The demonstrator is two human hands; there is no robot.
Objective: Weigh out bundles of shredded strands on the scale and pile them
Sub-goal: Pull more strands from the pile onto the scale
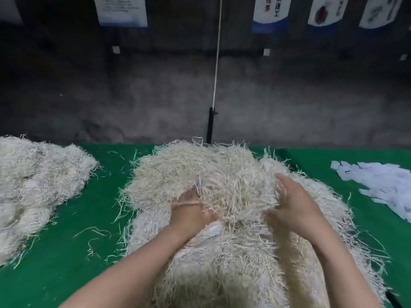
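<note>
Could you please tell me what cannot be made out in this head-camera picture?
Head view only:
Left hand: fingers buried in the central heap, so its grip is hidden.
Right hand: fingertips motion-blurred and sunk in strands.
Scale: none visible; the heap may cover it.
Left pile: cut off by the left frame edge.
Wall posters: text blurred, tops cropped.

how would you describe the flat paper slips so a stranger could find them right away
Start at the green table. Go past the big middle heap of strands to the table's right edge, where the paper slips lie. Unlike the stringy cream heap beside them, they are flat, pale bluish-white pieces.
</note>
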